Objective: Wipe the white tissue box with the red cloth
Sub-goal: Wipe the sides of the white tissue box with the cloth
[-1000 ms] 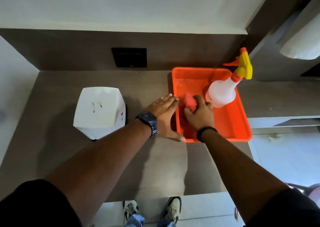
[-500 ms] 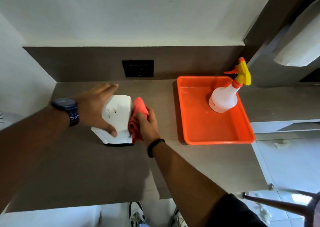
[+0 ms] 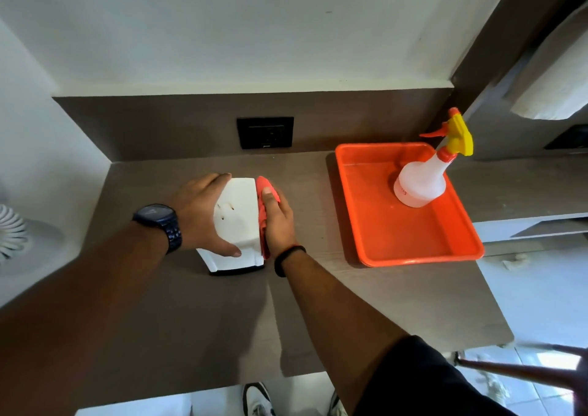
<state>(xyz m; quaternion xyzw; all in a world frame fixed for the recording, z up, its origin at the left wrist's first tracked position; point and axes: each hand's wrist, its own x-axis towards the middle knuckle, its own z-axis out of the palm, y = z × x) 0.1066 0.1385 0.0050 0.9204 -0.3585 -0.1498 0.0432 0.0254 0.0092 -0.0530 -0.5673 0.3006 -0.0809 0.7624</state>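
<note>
Brown laminate worktop (image 3: 318, 304) fills centre frame, backed by a dark wall socket (image 3: 264, 132) at upper centre. Orange plastic tray (image 3: 413, 240) sits right of centre, well apart from the work; white spray bottle (image 3: 420, 182) with yellow trigger stands upright in its far corner. White tissue box (image 3: 237, 221) stands left of centre on the worktop. Left hand (image 3: 200, 215), palm spread, fingers and thumb clasped round the box's left side and near face, steadying it. Right hand (image 3: 278, 221) closed on the red cloth (image 3: 262, 205), pressing it flat against the box's right face.

Step, as judged: wiping just begun, right side only. Next move calls for strokes along that face, then the top and remaining sides, keeping the brace firm so the box doesn't slide or tip.
</note>
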